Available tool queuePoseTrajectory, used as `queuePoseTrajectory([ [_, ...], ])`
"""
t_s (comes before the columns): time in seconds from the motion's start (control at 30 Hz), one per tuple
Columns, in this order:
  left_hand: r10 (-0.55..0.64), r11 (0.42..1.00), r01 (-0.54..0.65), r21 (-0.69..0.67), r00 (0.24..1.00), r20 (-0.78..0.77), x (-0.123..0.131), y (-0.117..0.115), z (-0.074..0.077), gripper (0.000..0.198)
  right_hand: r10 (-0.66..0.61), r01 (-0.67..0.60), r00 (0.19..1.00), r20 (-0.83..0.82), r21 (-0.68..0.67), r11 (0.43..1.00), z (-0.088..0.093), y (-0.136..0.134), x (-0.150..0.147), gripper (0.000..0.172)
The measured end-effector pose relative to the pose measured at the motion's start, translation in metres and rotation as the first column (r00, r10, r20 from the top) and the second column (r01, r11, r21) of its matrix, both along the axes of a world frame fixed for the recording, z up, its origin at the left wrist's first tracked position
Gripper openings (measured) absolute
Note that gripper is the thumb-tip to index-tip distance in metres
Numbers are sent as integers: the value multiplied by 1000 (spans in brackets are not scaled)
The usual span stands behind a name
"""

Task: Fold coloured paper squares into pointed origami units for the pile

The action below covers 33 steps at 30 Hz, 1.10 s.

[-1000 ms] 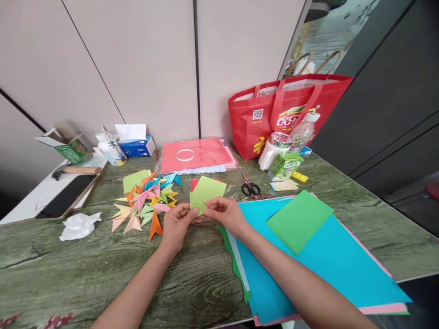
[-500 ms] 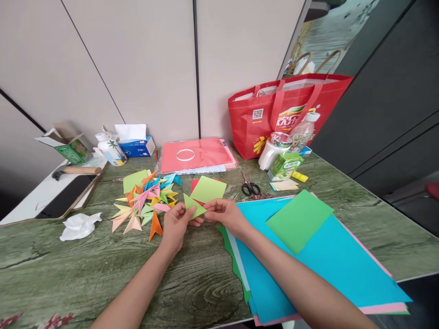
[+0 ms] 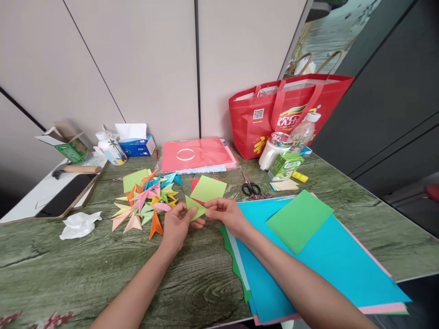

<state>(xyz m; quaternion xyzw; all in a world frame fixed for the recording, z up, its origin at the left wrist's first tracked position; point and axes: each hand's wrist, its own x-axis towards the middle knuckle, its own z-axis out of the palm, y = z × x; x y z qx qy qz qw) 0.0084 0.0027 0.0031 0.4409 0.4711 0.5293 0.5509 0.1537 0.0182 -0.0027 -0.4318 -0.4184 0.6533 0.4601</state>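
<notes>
A small piece of light green paper [image 3: 195,209], folded into a triangle, is held just above the table. My left hand [image 3: 179,222] pinches its left side, with the thumb on top and fingers beneath. At its right corner, my right hand [image 3: 224,214] is closed with thumb and fingertips together on the paper. Just behind lies a light green paper square [image 3: 210,188], partly over a red sheet [image 3: 194,183]. Left of my hands is a pile of folded paper pieces [image 3: 147,198] in several colours.
Large blue sheets [image 3: 329,265] lie on the right under my right forearm, with a green square [image 3: 300,220] on top. Black-handled scissors [image 3: 251,186], a green carton [image 3: 285,166] and a red bag [image 3: 254,128] stand or lie behind. Crumpled tissue [image 3: 80,225] is at left.
Both hands and the folded light green paper have shifted very slightly in view. The grip stays the same, and the things on the table have not moved.
</notes>
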Motion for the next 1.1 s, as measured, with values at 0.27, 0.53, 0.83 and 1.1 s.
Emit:
queuePoseTrajectory([
  [0.27, -94, 994, 97, -54, 994, 47, -2, 3, 1, 26, -12, 9, 999, -45, -64, 998, -2, 0, -2, 24],
  [0.53, -174, 975, 183, -124, 981, 82, -7, 5, 5, 28, 24, -26, 999, -22, -86, 996, -3, 2, 0, 24],
  [0.83, -78, 972, 114, -204, 981, 178, -9, 7, 7, 16, 136, -142, 988, -67, -85, 986, -5, 2, 3, 27],
  [1.1, -137, 967, 159, -200, 983, 120, -4, 3, 9, 8, 189, -199, 980, -67, -234, 952, -1, 3, 4, 24],
])
